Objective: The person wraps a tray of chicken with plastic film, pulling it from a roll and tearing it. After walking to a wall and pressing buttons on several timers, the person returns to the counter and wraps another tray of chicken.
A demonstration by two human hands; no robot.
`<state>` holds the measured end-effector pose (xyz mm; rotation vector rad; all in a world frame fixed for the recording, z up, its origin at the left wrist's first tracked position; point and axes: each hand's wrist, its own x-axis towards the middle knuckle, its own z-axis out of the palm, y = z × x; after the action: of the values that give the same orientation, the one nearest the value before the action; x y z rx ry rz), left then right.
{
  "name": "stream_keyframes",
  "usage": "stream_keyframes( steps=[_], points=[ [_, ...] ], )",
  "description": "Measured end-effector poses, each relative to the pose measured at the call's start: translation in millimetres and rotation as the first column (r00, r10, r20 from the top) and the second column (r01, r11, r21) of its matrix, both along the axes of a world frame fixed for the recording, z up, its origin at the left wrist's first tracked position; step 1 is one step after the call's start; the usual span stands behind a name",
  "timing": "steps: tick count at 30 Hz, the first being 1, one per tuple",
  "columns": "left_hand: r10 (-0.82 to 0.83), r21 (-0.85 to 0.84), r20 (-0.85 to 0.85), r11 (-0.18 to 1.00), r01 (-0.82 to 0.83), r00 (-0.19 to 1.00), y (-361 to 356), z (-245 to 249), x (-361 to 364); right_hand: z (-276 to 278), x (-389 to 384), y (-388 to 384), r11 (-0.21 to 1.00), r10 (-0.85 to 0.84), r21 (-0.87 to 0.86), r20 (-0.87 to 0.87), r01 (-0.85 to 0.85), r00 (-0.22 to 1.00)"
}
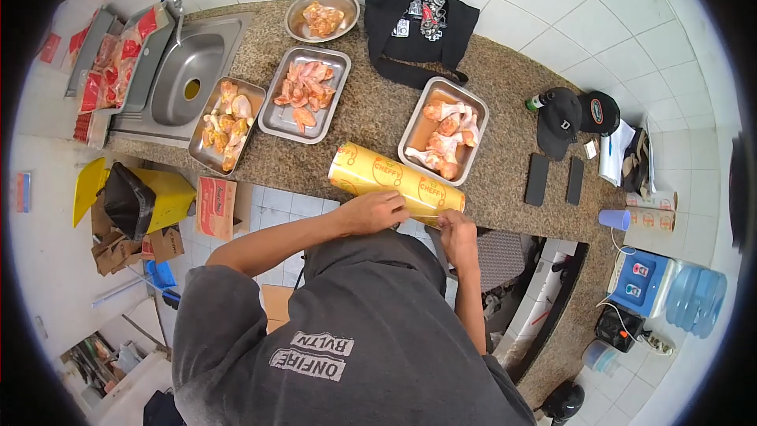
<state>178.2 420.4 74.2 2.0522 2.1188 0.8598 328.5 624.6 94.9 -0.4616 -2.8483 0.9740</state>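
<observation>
A large yellow roll of plastic film (pixel 382 177) lies at the counter's front edge, close to my body. My left hand (pixel 377 211) rests against the roll's near side, fingers closed on the film. At the roll's right end, my right hand (pixel 457 233) pinches the film near its edge. Behind the roll stand a metal tray of drumsticks (pixel 447 130), a tray of chicken wings (pixel 306 95) and a narrower tray of chicken pieces (pixel 229 125). A round metal bowl (pixel 323 16) with chicken sits farther back.
A black bag (pixel 418 24) lies by the wall. Two dark phones (pixel 536 179) and caps (pixel 560 122) are on the right. At the left are a sink (pixel 189 71) and a rack of red packages (pixel 122 59). A water dispenser (pixel 643 280) stands at the far right.
</observation>
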Motion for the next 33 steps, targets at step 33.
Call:
stream_keyframes(
  steps=[33],
  points=[
    [0.170,-0.214,-0.051,0.961,-0.177,0.984,-78.2,-2.2,-15.7,9.7,2.2,11.5,0.992,0.041,-0.126,0.061,-0.033,0.997]
  ],
)
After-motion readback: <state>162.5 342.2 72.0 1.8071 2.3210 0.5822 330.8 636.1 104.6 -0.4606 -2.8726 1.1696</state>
